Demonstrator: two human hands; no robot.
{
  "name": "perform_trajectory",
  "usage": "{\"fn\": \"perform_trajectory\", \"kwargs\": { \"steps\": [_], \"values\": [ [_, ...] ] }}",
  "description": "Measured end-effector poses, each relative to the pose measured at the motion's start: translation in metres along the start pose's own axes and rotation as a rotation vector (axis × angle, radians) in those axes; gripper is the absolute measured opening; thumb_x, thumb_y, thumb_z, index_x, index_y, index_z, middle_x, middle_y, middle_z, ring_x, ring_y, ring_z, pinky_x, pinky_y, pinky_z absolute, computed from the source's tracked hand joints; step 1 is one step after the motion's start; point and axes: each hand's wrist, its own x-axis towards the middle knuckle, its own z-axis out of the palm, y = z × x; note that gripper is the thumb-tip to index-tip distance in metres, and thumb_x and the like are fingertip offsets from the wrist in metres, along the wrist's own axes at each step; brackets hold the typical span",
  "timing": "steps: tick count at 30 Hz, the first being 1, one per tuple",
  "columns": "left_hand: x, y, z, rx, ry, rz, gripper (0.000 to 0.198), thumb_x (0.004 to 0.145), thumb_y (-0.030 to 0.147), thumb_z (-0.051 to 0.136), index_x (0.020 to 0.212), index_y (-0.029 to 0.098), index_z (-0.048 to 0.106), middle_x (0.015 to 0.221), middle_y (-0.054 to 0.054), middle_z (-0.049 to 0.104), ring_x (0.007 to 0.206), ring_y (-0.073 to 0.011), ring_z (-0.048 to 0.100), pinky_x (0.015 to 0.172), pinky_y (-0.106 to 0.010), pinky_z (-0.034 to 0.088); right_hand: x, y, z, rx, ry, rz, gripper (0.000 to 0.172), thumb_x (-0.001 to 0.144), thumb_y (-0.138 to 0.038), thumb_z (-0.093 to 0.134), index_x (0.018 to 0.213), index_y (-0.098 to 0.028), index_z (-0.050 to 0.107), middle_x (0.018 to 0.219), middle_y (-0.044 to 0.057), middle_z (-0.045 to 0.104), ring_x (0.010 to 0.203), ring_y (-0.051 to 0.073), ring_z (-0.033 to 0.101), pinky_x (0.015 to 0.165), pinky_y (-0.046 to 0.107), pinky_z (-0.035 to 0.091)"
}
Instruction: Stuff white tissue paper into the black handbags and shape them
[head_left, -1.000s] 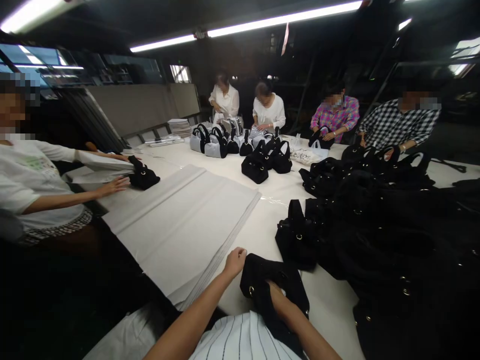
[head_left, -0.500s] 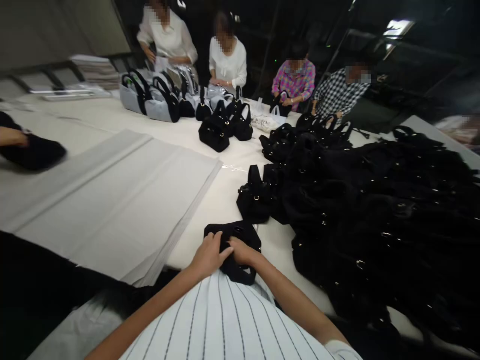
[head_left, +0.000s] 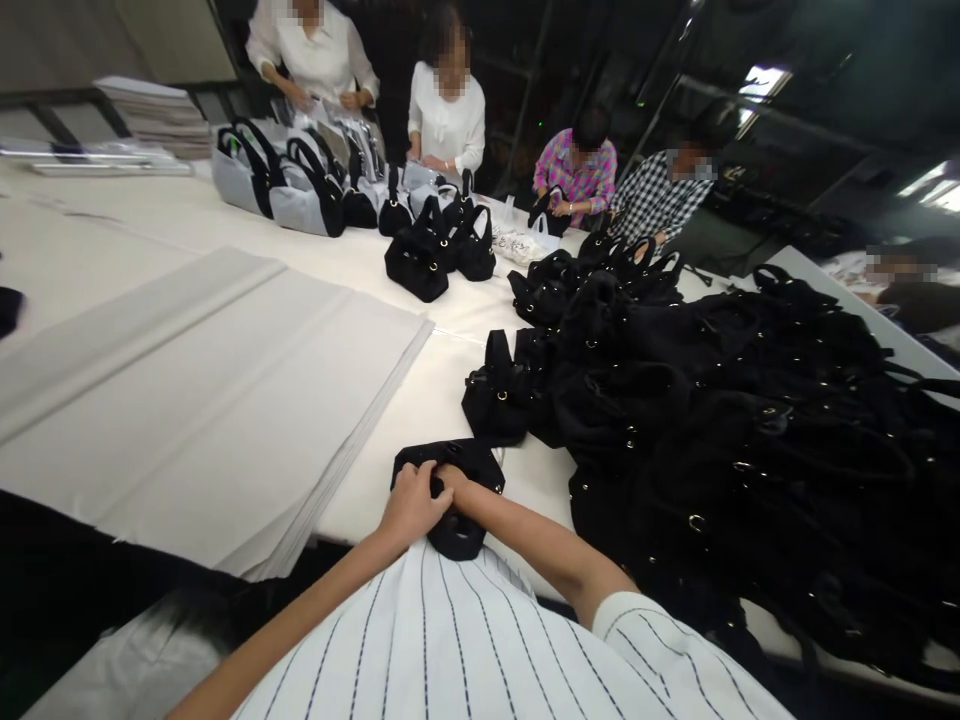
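A small black handbag (head_left: 480,463) lies at the table's near edge, close against my striped shirt. On the bag's left side, my left hand (head_left: 416,500) grips the rim of its opening, thumb toward the middle. My right hand (head_left: 451,480) reaches inside the opening; its fingers are hidden in the dark cloth, so whether they hold anything does not show. One handle loop (head_left: 459,545) hangs toward me. Just beyond stands another black handbag (head_left: 495,400) with a gold ring.
A big heap of black bags (head_left: 720,430) covers the right side. Stacked pale paper sheets (head_left: 225,400) lie at left. Farther back stand black bags (head_left: 416,265) and grey-and-black bags (head_left: 300,195). Several people, one in a plaid shirt (head_left: 577,165), work along the far side.
My right hand has gone deeper into the bag's opening. My left hand keeps its grip. The view has shifted, and the other person's hand at far left is out of sight.
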Motion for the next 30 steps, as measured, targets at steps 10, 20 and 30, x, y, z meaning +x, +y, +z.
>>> {"fn": "perform_trajectory", "kwargs": {
  "steps": [10,20,30],
  "values": [
    [0.014,-0.013,-0.024,0.103,0.062,0.179,0.039,0.07,0.005,0.049,0.107,0.016,0.055,0.103,-0.011,0.055,0.101,-0.0256,0.053,0.087,-0.036,0.043,-0.093,-0.009,-0.045,-0.247,0.129,0.181,0.023,0.08,-0.008,0.051,0.072,-0.014,0.071,0.084,0.012,0.073,0.085,0.024,0.067,0.078,0.031,0.048],
    [0.042,0.025,0.008,0.408,-0.296,0.693,0.03,0.081,0.006,0.049,0.106,0.012,0.065,0.099,-0.014,0.065,0.096,-0.0278,0.059,0.083,-0.038,0.044,-0.111,0.022,-0.033,0.012,0.45,0.162,0.029,0.088,-0.014,0.048,0.1,-0.021,0.074,0.11,0.004,0.071,0.106,0.018,0.063,0.096,0.028,0.046],
    [0.049,0.044,0.022,0.643,-0.344,0.816,0.034,0.084,0.004,0.039,0.086,0.007,0.073,0.097,-0.023,0.065,0.1,-0.0341,0.061,0.088,-0.047,0.048,-0.148,0.044,-0.001,0.214,0.463,0.263,0.08,0.068,-0.02,0.066,0.145,-0.015,0.045,0.152,0.016,0.037,0.14,0.031,0.033,0.114,0.043,0.032]
  ]
}}
